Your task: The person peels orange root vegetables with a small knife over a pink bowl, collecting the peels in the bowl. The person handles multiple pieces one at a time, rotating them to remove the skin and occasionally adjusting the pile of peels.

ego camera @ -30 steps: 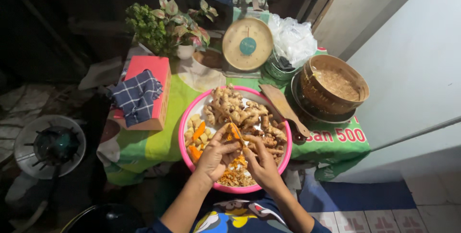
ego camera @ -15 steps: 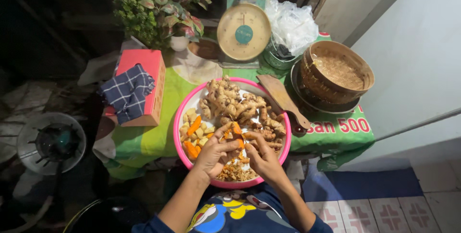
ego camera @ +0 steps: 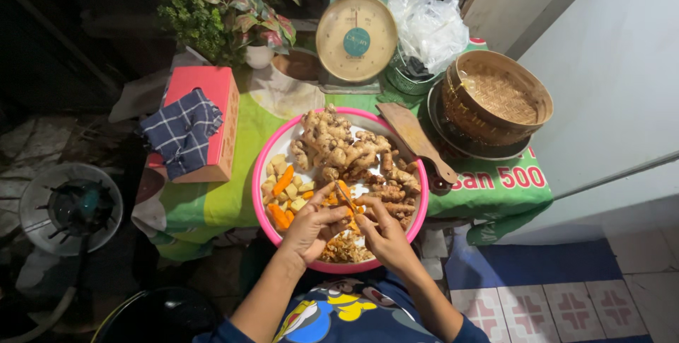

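Both the left hand (ego camera: pixel 311 226) and right hand (ego camera: pixel 385 233) grasp an orange root piece (ego camera: pixel 344 198) over the pink basin's (ego camera: pixel 265 166) near edge.

Pink basin (ego camera: pixel 263 173), orange roots (ego camera: pixel 283 182), navy-checked cloth (ego camera: pixel 182 133).

A market stall: weighing scale (ego camera: pixel 356 37), plastic bags (ego camera: pixel 429 25), basin of roots (ego camera: pixel 339 187).
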